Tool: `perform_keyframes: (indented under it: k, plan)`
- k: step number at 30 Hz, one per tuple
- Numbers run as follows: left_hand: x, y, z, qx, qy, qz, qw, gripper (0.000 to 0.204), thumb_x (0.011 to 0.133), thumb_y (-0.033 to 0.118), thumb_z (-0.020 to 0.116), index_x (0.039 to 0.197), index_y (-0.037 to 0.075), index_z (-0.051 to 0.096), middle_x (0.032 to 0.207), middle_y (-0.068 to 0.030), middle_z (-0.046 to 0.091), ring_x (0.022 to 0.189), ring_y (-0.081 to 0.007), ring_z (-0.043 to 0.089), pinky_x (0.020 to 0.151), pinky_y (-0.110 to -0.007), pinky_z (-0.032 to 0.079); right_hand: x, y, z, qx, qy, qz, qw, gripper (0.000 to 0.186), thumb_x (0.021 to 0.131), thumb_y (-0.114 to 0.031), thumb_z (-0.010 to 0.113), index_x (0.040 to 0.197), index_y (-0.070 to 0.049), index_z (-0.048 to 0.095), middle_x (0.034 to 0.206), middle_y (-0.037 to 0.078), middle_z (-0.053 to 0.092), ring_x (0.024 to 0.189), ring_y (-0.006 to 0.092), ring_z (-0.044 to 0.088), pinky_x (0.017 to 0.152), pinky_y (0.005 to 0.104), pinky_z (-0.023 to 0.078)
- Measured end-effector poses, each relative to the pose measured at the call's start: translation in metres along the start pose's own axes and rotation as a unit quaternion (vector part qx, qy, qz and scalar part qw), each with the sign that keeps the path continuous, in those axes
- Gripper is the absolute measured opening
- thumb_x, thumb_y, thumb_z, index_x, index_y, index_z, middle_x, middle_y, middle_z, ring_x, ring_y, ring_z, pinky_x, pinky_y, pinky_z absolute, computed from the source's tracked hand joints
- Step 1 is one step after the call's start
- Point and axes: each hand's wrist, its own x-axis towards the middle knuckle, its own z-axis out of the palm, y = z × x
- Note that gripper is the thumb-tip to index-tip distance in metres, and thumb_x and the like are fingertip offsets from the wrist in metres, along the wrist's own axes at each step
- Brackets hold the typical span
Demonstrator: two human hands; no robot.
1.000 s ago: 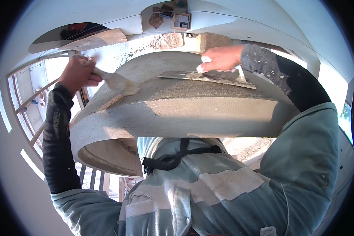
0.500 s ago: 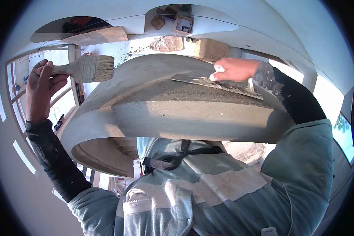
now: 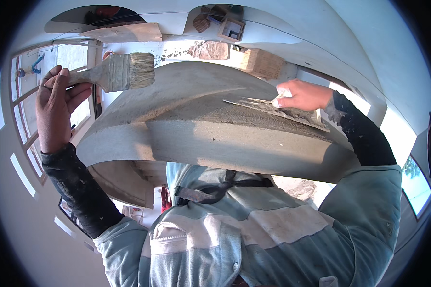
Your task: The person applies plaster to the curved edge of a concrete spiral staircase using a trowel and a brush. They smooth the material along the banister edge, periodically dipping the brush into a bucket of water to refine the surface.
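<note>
Two tools in hand. Pinches a wide, grey-smeared brush (image 3: 119, 71) by its handle (image 3: 85, 76) between thumb and fingers of the left hand (image 3: 57, 106), raised near the left side of the curved grey form (image 3: 210, 138), bristles toward the right. Grasps a flat, mortar-smeared trowel (image 3: 292, 116) from above in the right hand (image 3: 304, 94), laid along the rough, darker band (image 3: 194, 112) on top of the form; cannot tell how firmly pressed. Beyond the form: a brown box (image 3: 262, 63) and an open box (image 3: 231, 29). Along both forearms: black, splattered sleeves (image 3: 84, 189); over the chest: a blue-and-white jacket (image 3: 196, 258).
</note>
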Motion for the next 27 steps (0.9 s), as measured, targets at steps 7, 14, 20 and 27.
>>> perform_keyframes:
  k: [7, 14, 20, 27]
  plan:
    - [-0.001, 0.008, 0.015, -0.009, -0.003, 0.007, 1.0, 0.045, 0.098, 0.021, 0.051, 0.13, -0.008, 0.038, 0.101, -0.0188, 0.063, 0.087, -0.0205, 0.069, 0.077, -0.027, 0.059, 0.079, -0.136, -0.032, 0.083, -0.1, -0.131, 0.983, 0.048, 0.087, -0.042, 0.061, 0.081, 0.004, 0.054, 0.068, 0.012, 0.056, 0.065, 0.0192, 0.055, 0.061, 0.0362, 0.045]
    - [-0.017, -0.008, -0.014, -0.026, 0.038, 0.01, 0.999, 0.042, 0.098, 0.021, 0.051, 0.128, -0.006, 0.04, 0.101, -0.0161, 0.061, 0.086, -0.0211, 0.069, 0.076, -0.028, 0.059, -0.036, -0.035, -0.035, 0.142, -0.103, 0.05, 0.983, 0.036, 0.085, -0.033, 0.063, 0.087, 0.003, 0.056, 0.075, 0.013, 0.056, 0.074, 0.0198, 0.054, 0.07, 0.0347, 0.043]
    - [-0.014, -0.005, 0.008, -0.062, 0.008, 0.021, 0.998, 0.041, 0.098, 0.021, 0.052, 0.126, -0.006, 0.04, 0.099, -0.0164, 0.061, 0.084, -0.0216, 0.07, 0.074, -0.027, 0.059, 0.071, -0.063, -0.003, 0.091, -0.103, 0.023, 0.99, 0.046, 0.09, -0.042, 0.058, 0.094, 0.004, 0.057, 0.076, 0.012, 0.058, 0.071, 0.0209, 0.055, 0.065, 0.038, 0.044]
    - [-0.012, -0.004, 0.031, -0.067, -0.014, -0.005, 0.998, 0.044, 0.097, 0.022, 0.051, 0.127, -0.007, 0.036, 0.099, -0.0191, 0.062, 0.083, -0.0233, 0.07, 0.073, -0.029, 0.059, 0.007, -0.085, -0.043, 0.219, -0.134, -0.051, 0.965, 0.026, 0.078, -0.022, 0.066, 0.076, 0.001, 0.053, 0.065, 0.006, 0.05, 0.063, 0.0132, 0.046, 0.06, 0.0324, 0.038]
